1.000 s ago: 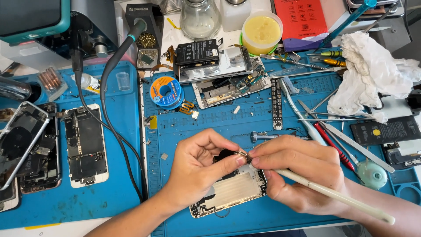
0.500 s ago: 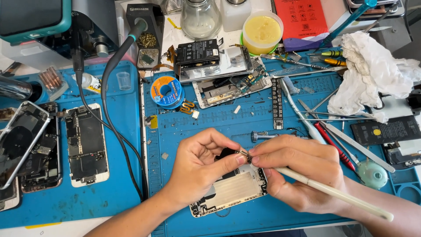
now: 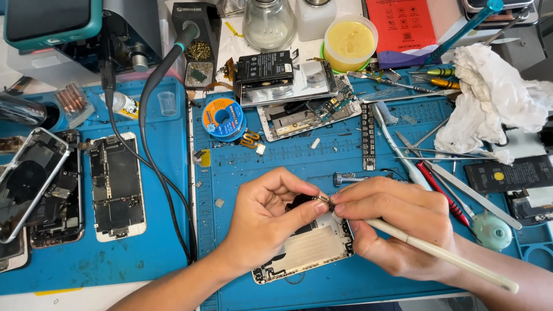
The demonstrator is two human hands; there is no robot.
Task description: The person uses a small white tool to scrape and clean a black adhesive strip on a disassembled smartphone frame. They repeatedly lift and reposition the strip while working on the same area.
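An opened phone chassis point(image 3: 308, 249) with a silver shield plate lies on the blue repair mat point(image 3: 276, 155) near the front edge. Both hands hover over its top end. My left hand point(image 3: 271, 216) pinches a tiny metallic part point(image 3: 322, 200) between thumb and forefinger. My right hand point(image 3: 391, 222) meets it from the right, fingertips on the same part, while a long white stick-like tool point(image 3: 438, 253) lies gripped in its palm and points down to the right. A dark component under the fingers is mostly hidden.
Left of the mat lie several opened phones point(image 3: 115, 184). A black cable point(image 3: 155, 167) runs down between them and the mat. At the back: solder spool point(image 3: 223, 118), dismantled phone parts point(image 3: 299, 92), yellow paste tub point(image 3: 349, 40), glass jar point(image 3: 269, 23). Tweezers, screwdrivers point(image 3: 443, 190) and crumpled cloth point(image 3: 495, 98) sit right.
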